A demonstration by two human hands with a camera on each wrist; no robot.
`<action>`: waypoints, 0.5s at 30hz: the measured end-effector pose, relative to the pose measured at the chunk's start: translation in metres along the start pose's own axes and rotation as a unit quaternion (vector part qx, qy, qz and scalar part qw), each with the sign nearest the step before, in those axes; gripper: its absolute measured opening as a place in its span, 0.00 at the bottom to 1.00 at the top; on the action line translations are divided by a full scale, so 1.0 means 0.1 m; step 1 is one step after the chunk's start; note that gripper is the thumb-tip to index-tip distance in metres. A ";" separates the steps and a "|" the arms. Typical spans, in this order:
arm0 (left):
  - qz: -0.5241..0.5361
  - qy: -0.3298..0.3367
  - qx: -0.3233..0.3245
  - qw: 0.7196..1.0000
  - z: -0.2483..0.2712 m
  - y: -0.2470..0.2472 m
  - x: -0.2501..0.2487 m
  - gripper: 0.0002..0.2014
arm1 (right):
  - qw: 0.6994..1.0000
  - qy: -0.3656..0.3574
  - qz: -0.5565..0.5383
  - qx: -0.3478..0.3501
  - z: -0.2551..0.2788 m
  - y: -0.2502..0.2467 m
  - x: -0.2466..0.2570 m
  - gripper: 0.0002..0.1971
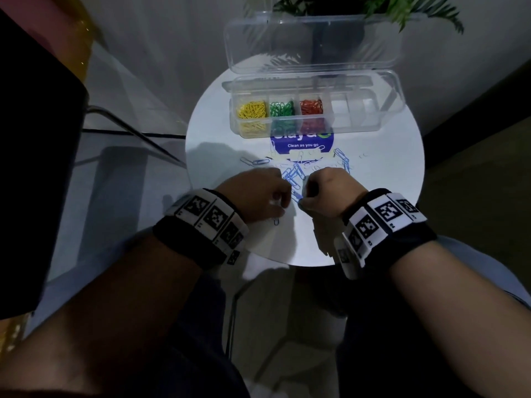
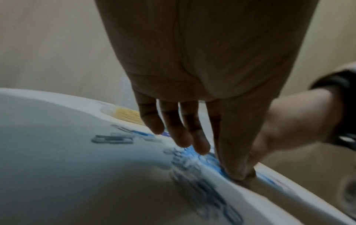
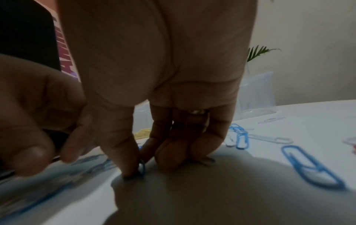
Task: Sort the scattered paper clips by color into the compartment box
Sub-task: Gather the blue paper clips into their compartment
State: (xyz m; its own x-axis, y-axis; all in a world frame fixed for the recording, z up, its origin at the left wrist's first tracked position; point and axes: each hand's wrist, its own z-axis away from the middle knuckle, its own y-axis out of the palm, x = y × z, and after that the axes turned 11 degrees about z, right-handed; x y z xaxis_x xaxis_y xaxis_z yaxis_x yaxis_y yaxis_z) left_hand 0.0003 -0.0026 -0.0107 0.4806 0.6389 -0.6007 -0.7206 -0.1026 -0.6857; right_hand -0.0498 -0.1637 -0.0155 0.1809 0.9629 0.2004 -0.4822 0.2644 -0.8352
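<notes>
A clear compartment box (image 1: pixel 356 126) stands at the back of the round white table (image 1: pixel 396 202), its lid (image 1: pixel 310 44) raised. It holds yellow clips (image 1: pixel 253 110), green clips (image 1: pixel 281 108) and red clips (image 1: pixel 311 106); the right compartments look empty. Blue clips (image 1: pixel 294 173) lie heaped mid-table, and pale white ones (image 1: pixel 304 156) are scattered around them. My left hand (image 1: pixel 280 201) (image 2: pixel 237 173) pinches at the blue heap with thumb and forefinger, the other fingers straight. My right hand (image 1: pixel 301 201) (image 3: pixel 137 169) pinches a blue clip (image 3: pixel 143 167) against the tabletop.
More blue clips (image 1: pixel 343 160) trail to the right of the heap, and a single one (image 1: pixel 276 222) lies by my left wrist. A blue round sticker (image 1: pixel 301 145) sits before the box. A potted plant (image 1: pixel 402 10) stands behind it. The table's near edge is just below my wrists.
</notes>
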 end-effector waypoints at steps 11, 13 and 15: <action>-0.016 -0.079 -0.026 0.996 0.00 -0.05 0.18 0.08 | 0.997 -0.027 -0.054 -0.038 0.06 0.03 -0.06 0.04; -0.005 -0.084 -0.034 0.996 0.02 -0.08 0.17 0.10 | 0.998 -0.022 -0.057 -0.031 0.07 0.05 -0.04 0.07; 0.003 -0.063 -0.021 0.998 0.03 -0.06 0.11 0.09 | 0.999 -0.025 -0.036 -0.030 0.07 0.06 -0.02 0.08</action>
State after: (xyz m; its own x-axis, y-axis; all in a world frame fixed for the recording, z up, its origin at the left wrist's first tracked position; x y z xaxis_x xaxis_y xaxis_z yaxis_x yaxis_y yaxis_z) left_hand 0.0085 0.0077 -0.0119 0.4081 0.7291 -0.5495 -0.7006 -0.1357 -0.7005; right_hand -0.0587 -0.1632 -0.0176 0.1703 0.9431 0.2855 -0.4163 0.3314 -0.8466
